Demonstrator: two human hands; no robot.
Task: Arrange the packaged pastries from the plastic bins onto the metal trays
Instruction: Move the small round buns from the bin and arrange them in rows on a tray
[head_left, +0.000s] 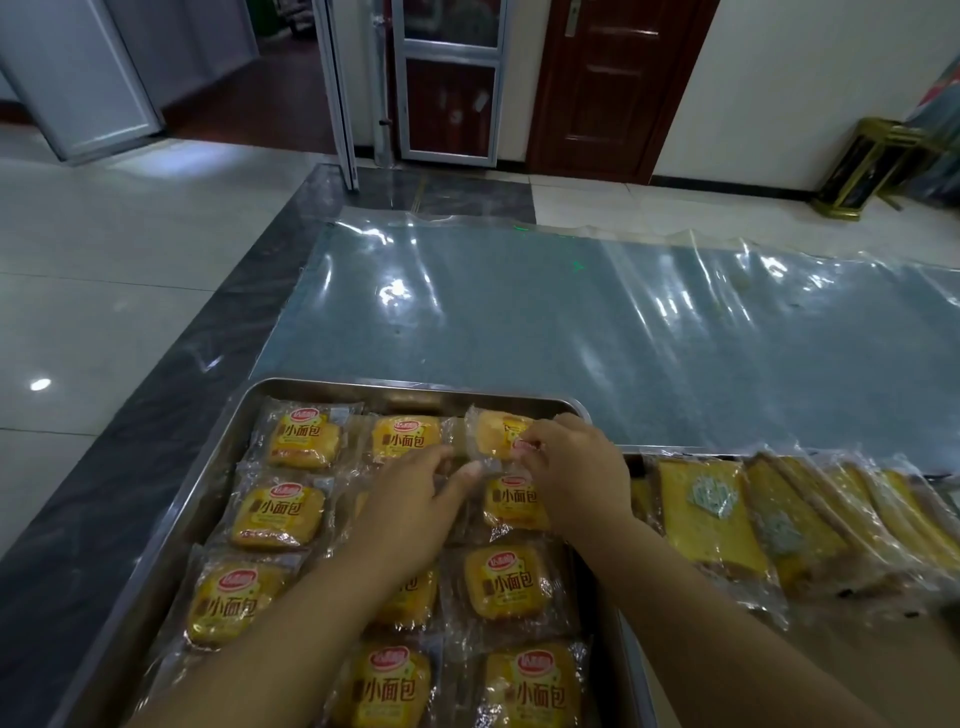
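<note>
Both hands are on one clear-wrapped yellow bread pack (496, 430) at the far right corner of the rectangular steel tray (415, 388). My right hand (574, 470) pinches the wrapper on the pack's right side. My left hand (415, 493) has thumb and fingertips closed on the left seam. The pack is tilted and not lying flat.

The other bread packs (278, 517) lie flat in three columns, labels up. The plastic bins are out of view.

Risks, my read:
- The film is slick and I'm only holding it at the edges, so it could slip out of either pinch and drop crooked.
- The slot is tight against the rim. The pack could ride up on the rim or overlap the neighbouring pack (408, 436).
- The bread looks soft, so pressing it flat too hard would squash it.
- The red logo is under my right fingers and looks turned relative to the rest, so it may need rotating.

Writing: the packs read "小面包" in brown on yellow. The red oval logo above it is too blurred to read.

To the right, a second steel tray (670, 451) holds wrapped yellow cake slices (701, 512) with silvery stickers I can't read. The counter (519, 312) is covered in clear film.
</note>
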